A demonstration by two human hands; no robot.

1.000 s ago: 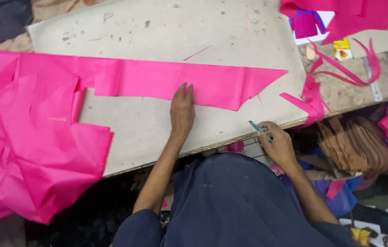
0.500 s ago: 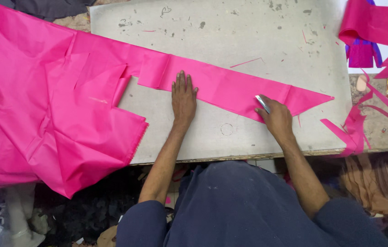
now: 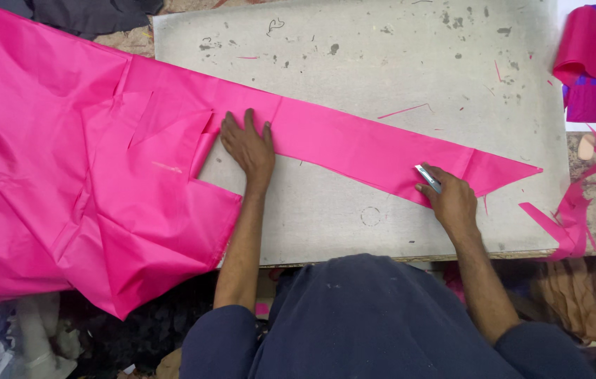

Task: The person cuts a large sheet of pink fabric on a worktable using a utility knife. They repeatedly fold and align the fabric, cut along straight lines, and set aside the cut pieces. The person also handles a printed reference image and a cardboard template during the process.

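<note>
Across the grey counter point(image 3: 382, 63) lies a pink fabric strip point(image 3: 354, 144), its long axis running from upper left to lower right and tapering to a point at the right. Left hand point(image 3: 249, 144) presses flat and open on it, while right hand point(image 3: 452, 200) grips a small blade point(image 3: 427, 177) at its lower edge. At the far right edge sits a white card showing a purple jacket point(image 3: 589, 98).

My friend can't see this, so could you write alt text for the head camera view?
A person's left hand presses bright pink fabric flat on a scuffed grey board, while the right hand holds a small metal tool against the fabric's narrow pointed end.
</note>
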